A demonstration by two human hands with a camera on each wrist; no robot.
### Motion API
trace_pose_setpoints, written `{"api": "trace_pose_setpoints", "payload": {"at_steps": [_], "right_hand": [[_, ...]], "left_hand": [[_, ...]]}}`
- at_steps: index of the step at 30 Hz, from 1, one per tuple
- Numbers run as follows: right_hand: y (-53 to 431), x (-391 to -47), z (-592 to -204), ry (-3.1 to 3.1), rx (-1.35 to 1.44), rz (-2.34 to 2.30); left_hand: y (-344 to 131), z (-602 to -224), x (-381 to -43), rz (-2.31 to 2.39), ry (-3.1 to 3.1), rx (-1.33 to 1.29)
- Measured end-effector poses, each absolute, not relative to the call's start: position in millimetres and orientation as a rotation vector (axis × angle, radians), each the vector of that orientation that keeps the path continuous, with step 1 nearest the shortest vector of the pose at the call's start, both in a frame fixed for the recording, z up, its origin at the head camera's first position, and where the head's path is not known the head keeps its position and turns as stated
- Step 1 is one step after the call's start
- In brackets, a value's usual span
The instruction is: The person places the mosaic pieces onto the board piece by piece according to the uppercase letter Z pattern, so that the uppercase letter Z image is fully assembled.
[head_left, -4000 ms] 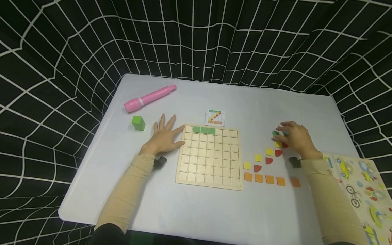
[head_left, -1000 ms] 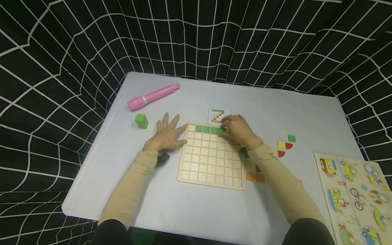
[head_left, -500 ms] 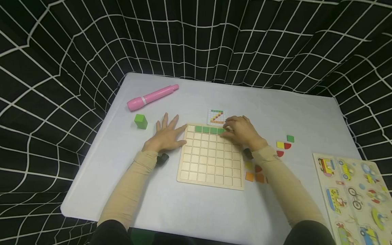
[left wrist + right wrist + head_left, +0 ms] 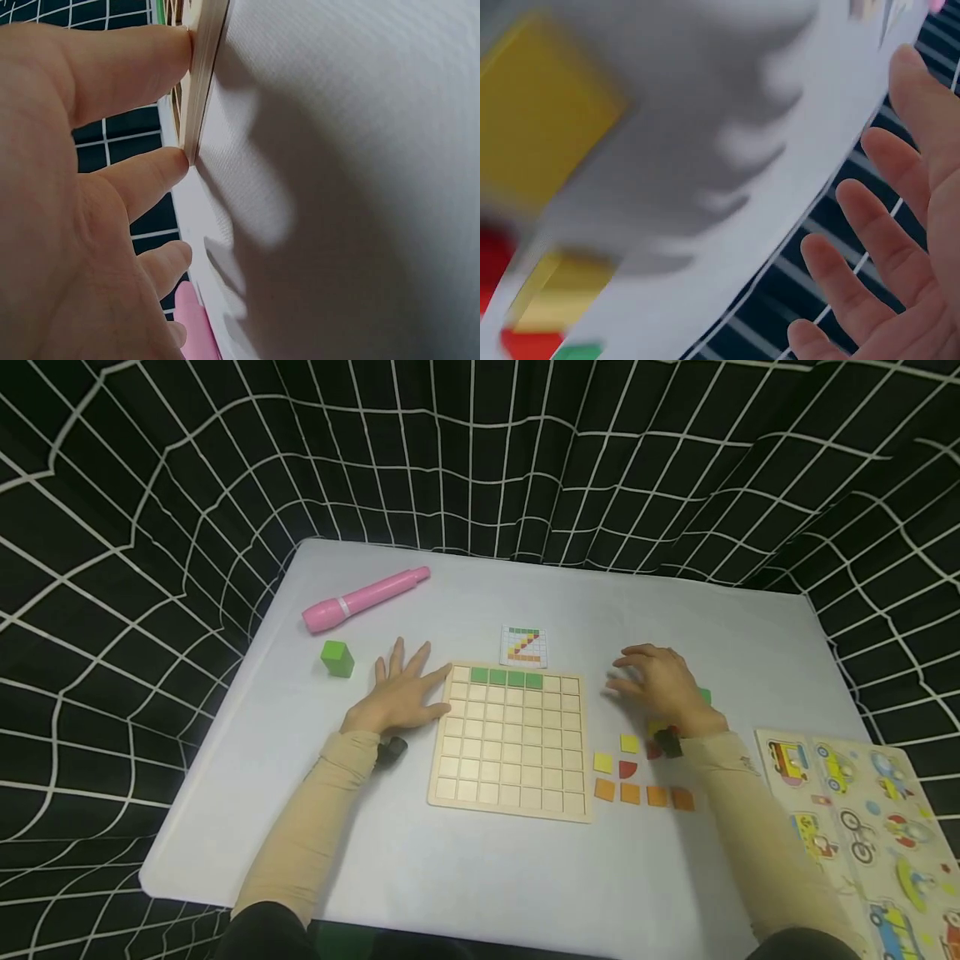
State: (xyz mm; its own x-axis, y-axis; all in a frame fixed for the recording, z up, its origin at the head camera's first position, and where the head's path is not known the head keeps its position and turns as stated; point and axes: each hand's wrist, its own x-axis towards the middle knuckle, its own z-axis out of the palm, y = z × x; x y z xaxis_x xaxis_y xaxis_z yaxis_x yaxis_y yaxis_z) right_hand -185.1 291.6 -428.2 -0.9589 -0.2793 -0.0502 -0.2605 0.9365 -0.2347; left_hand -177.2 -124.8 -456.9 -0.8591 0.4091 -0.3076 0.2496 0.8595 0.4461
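Observation:
A square wooden grid board (image 4: 512,739) lies mid-table, with several green square tiles (image 4: 516,678) side by side in its top row. My left hand (image 4: 401,693) is spread on the table at its left; the thumb and index fingertip touch the board's edge (image 4: 201,82). My right hand (image 4: 663,685), fingers apart and holding nothing, hovers right of the board. Under and near it lie yellow square tiles (image 4: 628,743), red quarter-round tiles (image 4: 627,769) and a green tile (image 4: 705,695), some partly hidden by the hand. A small pattern card (image 4: 523,646) lies behind the board.
Orange square tiles (image 4: 630,793) form a row right of the board. A picture puzzle board (image 4: 858,835) lies at the right edge. At the left are a green block (image 4: 337,660) and a pink torch-shaped object (image 4: 365,600).
My right hand has brought a green tile from the right to the end of the board's green row, let go and moved back right. The left hand stays at the board's edge.

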Motion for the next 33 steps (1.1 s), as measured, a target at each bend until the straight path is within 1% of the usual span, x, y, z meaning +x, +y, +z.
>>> {"api": "trace_pose_setpoints", "payload": {"at_steps": [9,20,25,33], "right_hand": [[346,-172,-424,3.016,-0.258,-0.316],[394,-157,-430,2.922,-0.026,-0.336],[405,-156,-431,2.899,0.045,-0.319],[409,-157,-434,2.892,0.050,-0.334]], "left_hand": [[-126,-459,-179,0.536,2.636,0.489],[-127,-460,-179,0.575,2.629,0.494],[-127,-461,-179,0.566,2.636,0.498],[-126,-459,-179,0.555,2.634,0.491]]}}
